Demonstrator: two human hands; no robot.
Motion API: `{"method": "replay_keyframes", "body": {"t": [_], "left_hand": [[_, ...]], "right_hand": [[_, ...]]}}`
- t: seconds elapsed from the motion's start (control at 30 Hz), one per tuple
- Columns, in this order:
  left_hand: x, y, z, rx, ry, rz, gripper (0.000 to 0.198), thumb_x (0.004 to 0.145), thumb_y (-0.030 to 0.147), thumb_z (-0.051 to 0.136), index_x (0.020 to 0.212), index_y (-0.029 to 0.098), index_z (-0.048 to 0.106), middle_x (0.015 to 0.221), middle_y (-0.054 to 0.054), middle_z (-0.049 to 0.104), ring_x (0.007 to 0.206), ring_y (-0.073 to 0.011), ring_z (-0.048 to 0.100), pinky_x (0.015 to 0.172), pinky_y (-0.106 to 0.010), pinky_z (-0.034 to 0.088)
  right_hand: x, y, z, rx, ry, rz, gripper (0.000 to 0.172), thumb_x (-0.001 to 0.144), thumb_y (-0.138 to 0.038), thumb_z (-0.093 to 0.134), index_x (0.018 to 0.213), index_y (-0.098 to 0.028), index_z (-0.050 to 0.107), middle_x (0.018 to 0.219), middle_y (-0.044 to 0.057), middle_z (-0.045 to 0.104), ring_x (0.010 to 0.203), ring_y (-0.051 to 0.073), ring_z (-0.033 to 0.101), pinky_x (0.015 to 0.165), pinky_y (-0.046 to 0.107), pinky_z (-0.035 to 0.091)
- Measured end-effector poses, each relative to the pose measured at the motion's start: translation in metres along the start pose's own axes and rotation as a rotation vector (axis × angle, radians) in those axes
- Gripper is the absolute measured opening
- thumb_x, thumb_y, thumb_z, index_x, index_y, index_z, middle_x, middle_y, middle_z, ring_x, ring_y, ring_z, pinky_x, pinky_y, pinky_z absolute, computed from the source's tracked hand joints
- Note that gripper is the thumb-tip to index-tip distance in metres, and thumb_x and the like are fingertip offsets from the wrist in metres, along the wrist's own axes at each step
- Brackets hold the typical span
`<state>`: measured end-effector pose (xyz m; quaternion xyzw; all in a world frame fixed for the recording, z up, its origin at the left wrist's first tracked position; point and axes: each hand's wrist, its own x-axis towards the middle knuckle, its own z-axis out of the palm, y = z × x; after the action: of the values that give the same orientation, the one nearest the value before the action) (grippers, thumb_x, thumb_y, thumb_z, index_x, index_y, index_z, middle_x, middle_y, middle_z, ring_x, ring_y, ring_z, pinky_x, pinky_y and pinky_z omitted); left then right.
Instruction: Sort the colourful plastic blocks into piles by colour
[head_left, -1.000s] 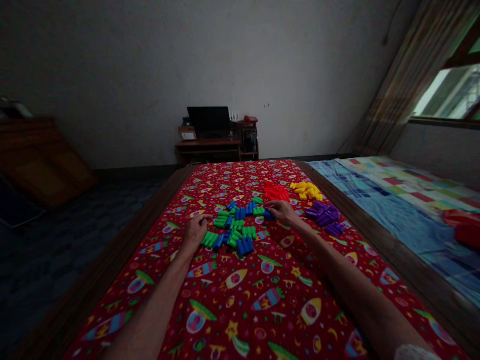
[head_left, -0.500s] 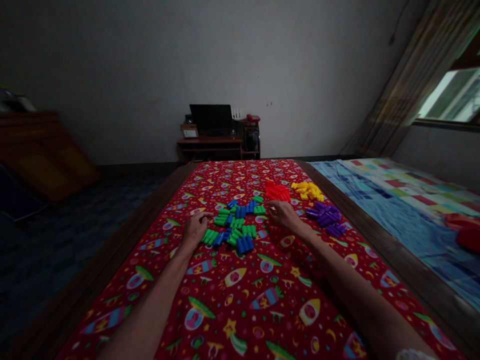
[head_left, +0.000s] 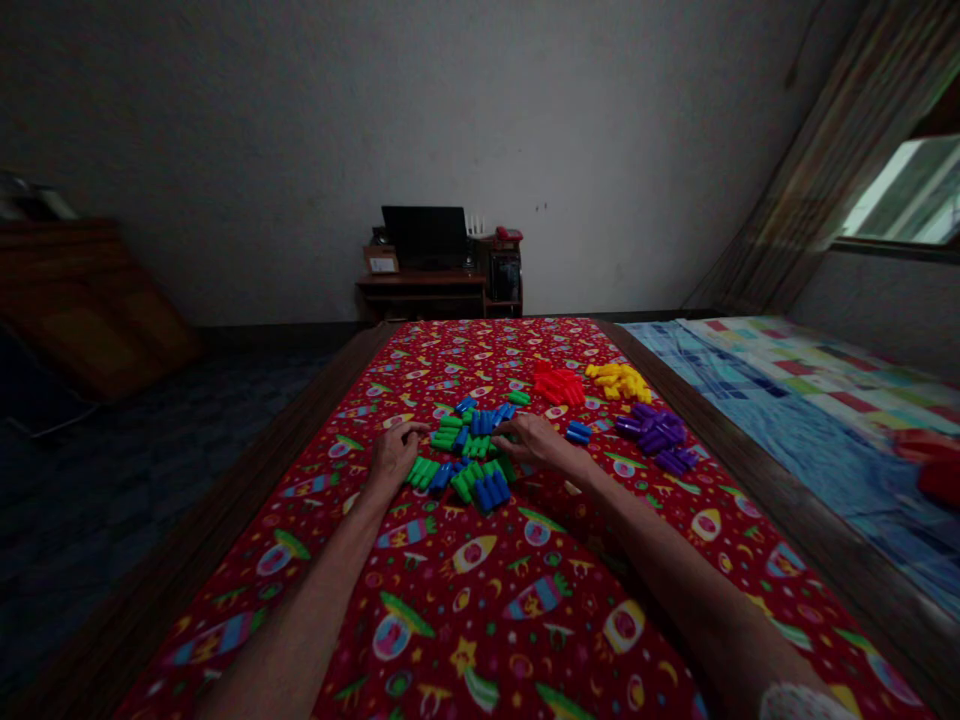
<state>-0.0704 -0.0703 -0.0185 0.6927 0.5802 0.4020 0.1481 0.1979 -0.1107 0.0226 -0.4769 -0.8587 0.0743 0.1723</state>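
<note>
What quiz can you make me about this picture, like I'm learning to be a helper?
1. True or false: the yellow pile lies right of the red pile.
2. What lies between the right hand and the purple pile? A) a yellow block B) a blue block C) a red block
3. Fill in: the hand farther from the purple pile is the ____.

Key: 1. true; 2. B; 3. left hand.

A room in a home, shown by the patchwork-covered bed point(head_left: 810, 365), long curtain point(head_left: 810, 170) and desk monitor point(head_left: 424, 237).
</note>
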Motion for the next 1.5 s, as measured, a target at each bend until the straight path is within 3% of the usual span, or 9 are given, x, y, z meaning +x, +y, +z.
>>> {"method": "replay_keyframes", "body": {"t": [0.1,0.23,0.4,0.57,0.77,0.9,1.17,1.33,1.5], "left_hand": [[0.001,-0.002,0.001,-0.019,0.008,-0.001,0.033,0.071,0.023,0.041,0.080,0.019,0.072,0.086,-0.004,0.074,0.081,-0.0199,0.067,0.079,-0.031,0.053],[0.001,-0.004,0.002,-0.048,0.016,0.006,0.032,0.070,0.024,0.042,0.078,0.019,0.073,0.083,-0.003,0.074,0.078,-0.0194,0.067,0.077,-0.031,0.054],[0.001,-0.005,0.002,-0.053,0.012,-0.007,0.032,0.070,0.026,0.043,0.078,0.020,0.073,0.081,-0.004,0.074,0.077,-0.0199,0.068,0.075,-0.031,0.054],[0.000,-0.006,0.002,-0.057,0.005,0.006,0.034,0.070,0.027,0.042,0.081,0.019,0.073,0.085,-0.005,0.074,0.077,-0.0203,0.068,0.076,-0.032,0.054],[0.001,-0.006,0.003,-0.054,0.017,0.006,0.033,0.069,0.025,0.042,0.080,0.019,0.073,0.084,-0.003,0.075,0.078,-0.0191,0.067,0.077,-0.030,0.054],[0.001,-0.004,0.002,-0.048,0.026,0.017,0.033,0.069,0.024,0.042,0.079,0.019,0.073,0.084,-0.003,0.075,0.078,-0.0189,0.067,0.079,-0.031,0.053],[0.001,-0.007,0.002,-0.004,0.016,0.022,0.035,0.071,0.026,0.041,0.081,0.019,0.073,0.086,-0.005,0.074,0.079,-0.0204,0.067,0.080,-0.033,0.052],[0.001,-0.010,0.004,-0.010,0.009,0.024,0.035,0.071,0.027,0.040,0.084,0.019,0.073,0.087,-0.005,0.074,0.080,-0.0211,0.067,0.079,-0.033,0.053],[0.001,-0.009,0.004,-0.020,0.000,0.032,0.036,0.072,0.025,0.040,0.083,0.018,0.073,0.088,-0.005,0.074,0.080,-0.0198,0.067,0.079,-0.031,0.053]], "right_hand": [[0.006,-0.002,-0.004,0.065,0.095,0.012,0.034,0.095,-0.034,0.043,0.096,-0.013,0.070,0.080,0.009,0.068,0.075,0.017,0.060,0.072,0.027,0.042],[0.016,-0.003,0.008,0.055,0.166,-0.150,0.040,0.087,-0.024,0.056,0.127,-0.015,0.058,0.125,0.017,0.059,0.115,0.025,0.052,0.094,0.037,0.041],[0.023,-0.003,0.020,0.071,0.118,-0.144,0.037,0.087,-0.017,0.054,0.124,-0.014,0.059,0.107,0.013,0.067,0.100,0.022,0.060,0.086,0.032,0.044],[0.001,0.008,-0.015,-0.018,0.174,-0.061,0.035,0.089,-0.023,0.055,0.122,-0.016,0.060,0.104,0.012,0.068,0.092,0.021,0.061,0.080,0.029,0.043],[-0.035,0.039,-0.071,-0.183,-0.114,0.246,0.030,0.082,-0.018,0.059,0.111,-0.018,0.069,0.094,0.011,0.071,0.083,0.022,0.063,0.068,0.027,0.042],[-0.043,0.052,-0.082,-0.130,-0.185,0.254,0.032,0.080,-0.017,0.063,0.111,-0.018,0.069,0.101,0.010,0.071,0.088,0.020,0.064,0.072,0.024,0.043],[-0.009,0.027,-0.048,-0.060,0.132,0.030,0.029,0.089,-0.016,0.049,0.110,-0.013,0.068,0.084,0.010,0.071,0.073,0.017,0.061,0.068,0.024,0.041],[0.036,0.008,-0.009,0.020,0.006,-0.076,0.040,0.082,-0.010,0.057,0.122,-0.015,0.062,0.114,0.013,0.067,0.102,0.020,0.062,0.084,0.027,0.044],[0.043,0.014,0.000,0.009,-0.046,-0.056,0.043,0.084,-0.020,0.063,0.126,-0.011,0.059,0.104,0.015,0.069,0.098,0.021,0.063,0.084,0.029,0.045]]}}
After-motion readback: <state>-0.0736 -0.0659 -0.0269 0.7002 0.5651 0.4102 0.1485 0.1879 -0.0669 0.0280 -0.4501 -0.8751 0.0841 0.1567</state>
